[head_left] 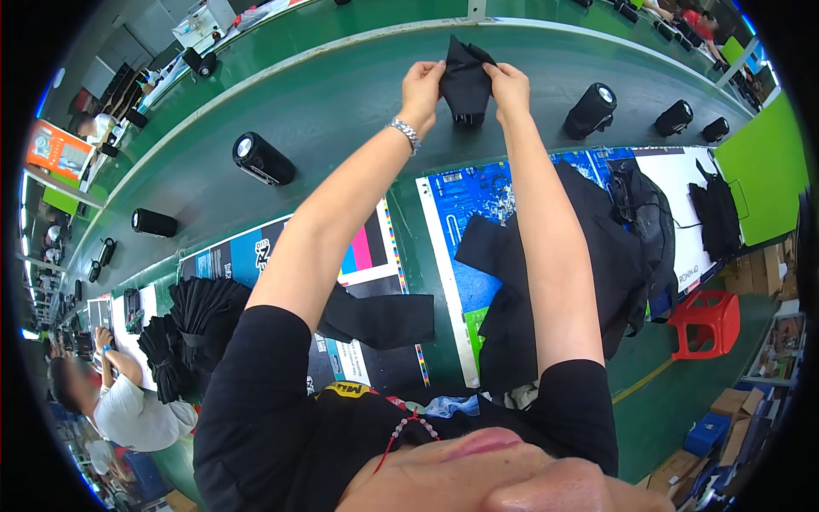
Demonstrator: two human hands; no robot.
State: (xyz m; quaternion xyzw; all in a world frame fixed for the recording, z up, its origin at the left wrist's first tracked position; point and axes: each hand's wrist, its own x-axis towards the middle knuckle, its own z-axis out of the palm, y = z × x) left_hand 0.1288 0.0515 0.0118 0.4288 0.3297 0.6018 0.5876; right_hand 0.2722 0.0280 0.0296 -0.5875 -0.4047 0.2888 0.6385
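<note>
Both my arms reach out over the green conveyor belt [341, 102]. My left hand [422, 85] and my right hand [509, 85] each pinch a side of a black cloth pouch [466, 81], held up between them over the belt. The bottom of a black cylinder-shaped speaker seems to stick out below the pouch, though it is mostly hidden. A metal bracelet [405, 134] sits on my left wrist.
Black cylindrical speakers lie spaced along the belt [263, 159] [153, 223] [590, 109] [674, 118]. Black cloth pouches are piled on the printed work surface at right [597, 256] and left [205, 316]. A red stool [708, 322] stands at right. Another person [128, 401] works at lower left.
</note>
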